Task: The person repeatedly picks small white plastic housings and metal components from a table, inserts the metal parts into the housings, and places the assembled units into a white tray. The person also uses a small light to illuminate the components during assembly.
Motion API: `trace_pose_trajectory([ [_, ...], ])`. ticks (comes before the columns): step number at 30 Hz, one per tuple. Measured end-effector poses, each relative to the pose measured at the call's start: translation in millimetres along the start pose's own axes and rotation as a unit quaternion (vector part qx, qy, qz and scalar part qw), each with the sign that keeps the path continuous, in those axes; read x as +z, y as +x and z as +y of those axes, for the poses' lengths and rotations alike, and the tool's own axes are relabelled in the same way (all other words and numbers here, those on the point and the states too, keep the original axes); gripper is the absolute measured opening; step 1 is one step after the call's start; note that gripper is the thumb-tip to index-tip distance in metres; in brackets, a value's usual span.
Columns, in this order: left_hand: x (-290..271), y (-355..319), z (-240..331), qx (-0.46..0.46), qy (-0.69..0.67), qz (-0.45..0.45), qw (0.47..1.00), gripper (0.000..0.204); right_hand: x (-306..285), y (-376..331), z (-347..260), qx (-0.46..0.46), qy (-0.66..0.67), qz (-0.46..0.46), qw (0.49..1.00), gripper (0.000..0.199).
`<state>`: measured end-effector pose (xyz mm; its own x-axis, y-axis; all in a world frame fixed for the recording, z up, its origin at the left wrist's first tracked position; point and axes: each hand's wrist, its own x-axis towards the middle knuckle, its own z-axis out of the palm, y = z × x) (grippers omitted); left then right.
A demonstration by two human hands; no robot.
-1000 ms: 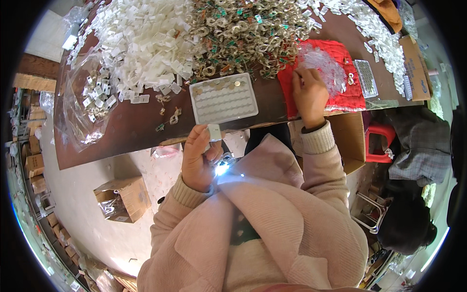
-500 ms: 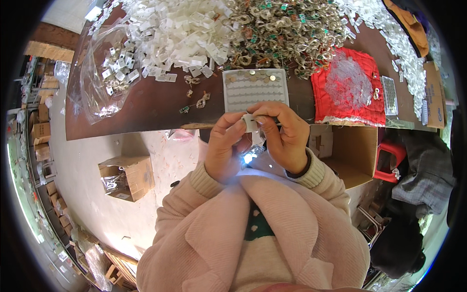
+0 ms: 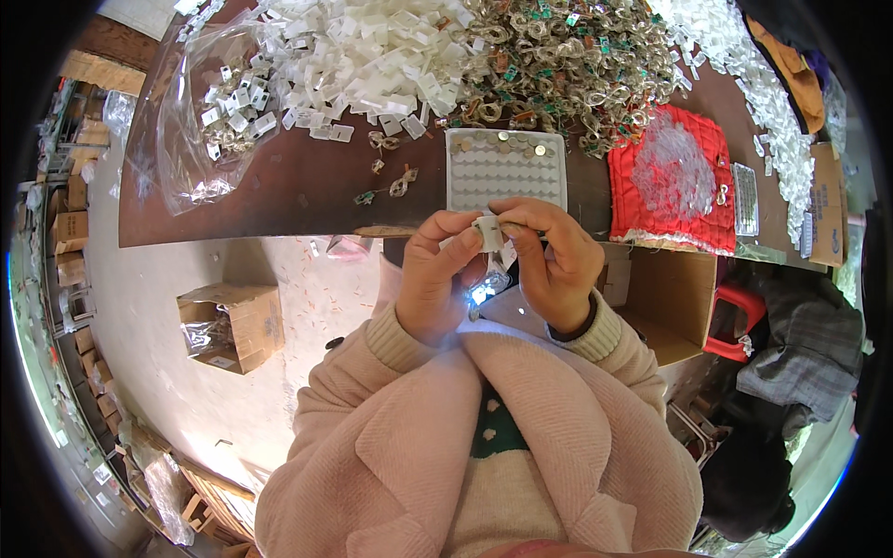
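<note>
A small white plastic case [image 3: 488, 234] is held up just past the table's near edge. My left hand [image 3: 439, 274] grips its left side between thumb and fingers. At its upper right corner, my right hand [image 3: 558, 265] pinches with thumb and forefinger; anything smaller between those fingertips is hidden. Below the case a bundle of clear wire with glowing lights [image 3: 484, 290] hangs between my hands. Right behind my fingers lies a pale tray [image 3: 507, 191] with rows of hollows, several round metal button cells [image 3: 503, 137] along its far edge.
White plastic cases [image 3: 372, 60] are heaped at the back, beside a pile of coiled light strings [image 3: 567, 70]. A clear bag [image 3: 181, 158] lies left; a red cloth [image 3: 642, 214] with clear plastic pieces lies right. Cardboard boxes [image 3: 256, 325] and a red stool [image 3: 735, 321] stand below.
The view has shifted slightly, so the table things sit further right. The white case is turned a little between my fingers, and my right fingertips have moved to its upper right edge.
</note>
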<state>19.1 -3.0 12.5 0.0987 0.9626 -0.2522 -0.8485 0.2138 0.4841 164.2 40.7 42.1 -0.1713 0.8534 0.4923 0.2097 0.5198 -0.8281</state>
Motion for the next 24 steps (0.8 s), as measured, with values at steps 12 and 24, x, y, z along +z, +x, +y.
trace_pose_trajectory([
  [12, -2.5, -1.7, 5.3, 0.011, 0.023, 0.005, 1.0, 0.013, 0.0, -0.3, 1.4, -0.073, -0.075, -0.024, 0.994, 0.012],
  [24, -5.9, -1.9, 10.6, 0.031, 0.032, 0.024, 0.999, 0.012, 1.2, 3.2, -4.7, -0.062, -0.068, -0.057, 0.994, 0.015],
])
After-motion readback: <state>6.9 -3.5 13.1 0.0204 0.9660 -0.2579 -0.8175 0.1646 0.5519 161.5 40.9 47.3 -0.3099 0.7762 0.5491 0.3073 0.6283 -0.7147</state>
